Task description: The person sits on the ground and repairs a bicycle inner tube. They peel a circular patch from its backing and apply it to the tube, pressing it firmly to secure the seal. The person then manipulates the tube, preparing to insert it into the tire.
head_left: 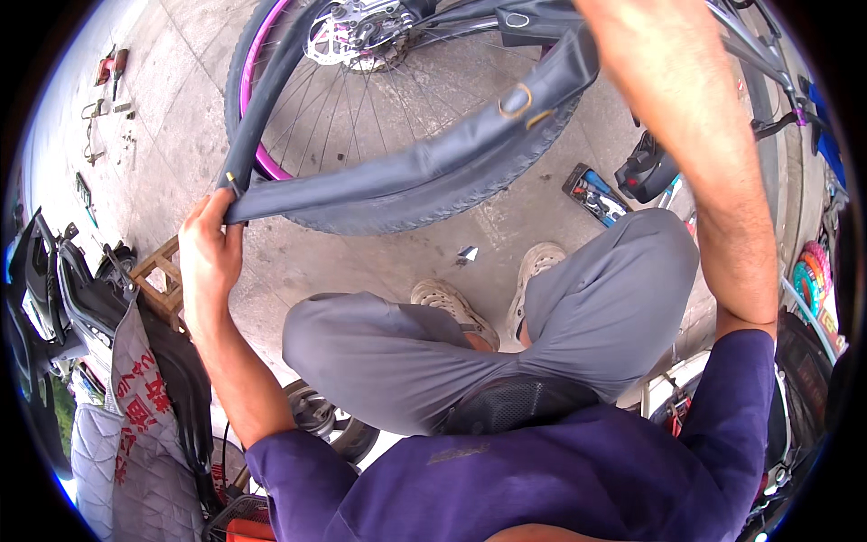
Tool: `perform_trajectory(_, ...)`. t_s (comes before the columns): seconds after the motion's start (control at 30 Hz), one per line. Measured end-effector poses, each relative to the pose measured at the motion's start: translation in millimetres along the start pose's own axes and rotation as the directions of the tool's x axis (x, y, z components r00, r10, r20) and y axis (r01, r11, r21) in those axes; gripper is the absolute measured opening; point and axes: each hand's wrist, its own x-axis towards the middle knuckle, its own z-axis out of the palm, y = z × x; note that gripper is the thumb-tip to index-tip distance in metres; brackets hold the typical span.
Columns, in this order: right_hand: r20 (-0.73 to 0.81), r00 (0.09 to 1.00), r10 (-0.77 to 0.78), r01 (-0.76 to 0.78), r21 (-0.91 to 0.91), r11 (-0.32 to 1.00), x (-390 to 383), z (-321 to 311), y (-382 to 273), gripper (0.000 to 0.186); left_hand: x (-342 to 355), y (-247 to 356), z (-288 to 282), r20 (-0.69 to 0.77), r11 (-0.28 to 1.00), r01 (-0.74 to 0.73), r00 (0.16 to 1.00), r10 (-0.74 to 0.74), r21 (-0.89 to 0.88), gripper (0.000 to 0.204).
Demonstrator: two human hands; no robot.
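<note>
A dark grey inner tube is stretched in front of me, lying across the near side of a bicycle wheel with a purple rim and knobbly tyre. My left hand is closed around the tube at its sharp bend, beside a small valve stem. From there one limb of the tube runs up along the rim, the other to the right, flattened, with a round orange-edged patch. That limb passes behind my right forearm. My right hand lies beyond the top edge, hidden from view.
A tray of blue-handled tools and a black device with a red button lie right of the wheel. Left are a red power tool, a wooden stool and a quilted grey cover. A brake disc sits at the hub.
</note>
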Motion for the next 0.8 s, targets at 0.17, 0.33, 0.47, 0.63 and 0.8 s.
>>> perform_trajectory(0.17, 0.072, 0.973, -0.219, 0.156, 0.496, 0.854, -0.4, 63.0, -111.8, 0.035, 44.3, 19.1, 21.0, -0.138, 0.98, -0.162, 0.975, 0.177, 0.111, 0.029)
perform_trajectory(0.33, 0.662, 0.678, -0.321, -0.014, 0.448, 0.894, 11.6, 81.3, -93.1, 0.057, 88.7, -20.8, 46.5, -0.094, 0.947, -0.314, 0.943, 0.32, 0.073, 0.033)
perform_trajectory(0.47, 0.627, 0.619, -0.472, -0.201, 0.708, 0.677, 17.4, 73.2, -62.5, 0.059, 93.6, -41.4, 52.3, 0.015, 0.987, -0.113, 0.993, 0.116, -0.114, 0.029)
perform_trajectory(0.63, 0.433, 0.884, 0.177, -0.388, 0.469, 0.793, 77.1, 74.3, -6.3, 0.025, 79.6, -76.3, 22.7, -0.204, 0.978, -0.187, 0.958, 0.203, 0.093, 0.024)
perform_trajectory(0.8, 0.617, 0.688, 0.383, -0.494, 0.011, 0.869, 146.7, 218.1, 49.8, 0.03, 67.9, -86.1, -6.1, -0.293, 0.969, -0.17, 0.931, 0.218, 0.178, 0.023)
